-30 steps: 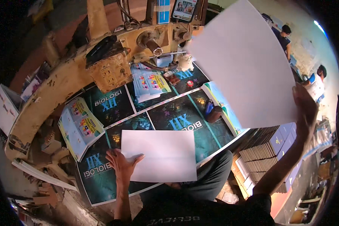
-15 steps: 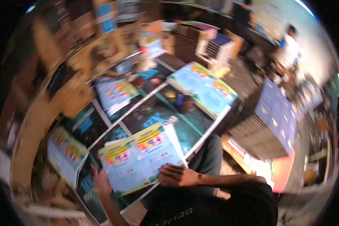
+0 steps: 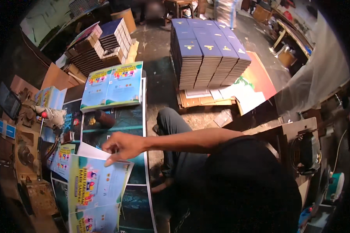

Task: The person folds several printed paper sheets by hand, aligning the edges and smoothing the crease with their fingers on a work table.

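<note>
Nearby, a brown cylinder [image 3: 105, 119] and a pile [image 3: 122, 86] sit beyond the blue, bright sheet [image 3: 101, 186]; the right hand [image 3: 124, 146] curls its fingers, pinch unclear.

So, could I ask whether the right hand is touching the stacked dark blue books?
No, the right hand is at the light-blue printed sheet's edge, well apart from those dark blue books.

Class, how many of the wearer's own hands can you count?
1: the right hand, at the upper edge of the light-blue printed sheets. The left hand is hidden or out of frame.
</note>
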Demonstrator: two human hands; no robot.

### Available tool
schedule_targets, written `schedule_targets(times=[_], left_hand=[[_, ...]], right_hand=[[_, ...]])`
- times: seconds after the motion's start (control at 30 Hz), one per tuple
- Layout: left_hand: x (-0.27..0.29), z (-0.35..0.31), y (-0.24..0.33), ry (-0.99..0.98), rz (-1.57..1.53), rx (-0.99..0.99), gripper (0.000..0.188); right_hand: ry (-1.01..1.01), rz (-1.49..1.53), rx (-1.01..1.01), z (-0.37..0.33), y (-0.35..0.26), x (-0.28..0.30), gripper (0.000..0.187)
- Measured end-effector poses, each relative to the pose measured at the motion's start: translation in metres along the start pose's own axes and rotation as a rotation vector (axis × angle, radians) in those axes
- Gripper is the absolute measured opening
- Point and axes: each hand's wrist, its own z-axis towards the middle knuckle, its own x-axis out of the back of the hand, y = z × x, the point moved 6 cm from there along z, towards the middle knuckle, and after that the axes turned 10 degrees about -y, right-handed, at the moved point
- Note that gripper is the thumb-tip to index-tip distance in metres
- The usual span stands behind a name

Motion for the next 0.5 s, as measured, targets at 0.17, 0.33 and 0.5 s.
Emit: schedule_targets(times=[0.17,0.33,0.5], left_hand=[[0.031,-0.002,-0.009,0.079,-0.053,-0.045,0.06],[0.016,-0.027,-0.005,-0.017,-0.054,-0.364,0.063],[0.028,-0.035,0.046,0.242,-0.538,-0.379,0.061]], right_hand=[[-0.336,-0.273,-0.065,0.008,0.008,-0.007,0.024],[-0.046,-0.128,-0.094,-0.016,-0.005,-0.027,0.038],[-0.115,0.012,-0.201,0.01,-0.018,-0.06,0.025]])
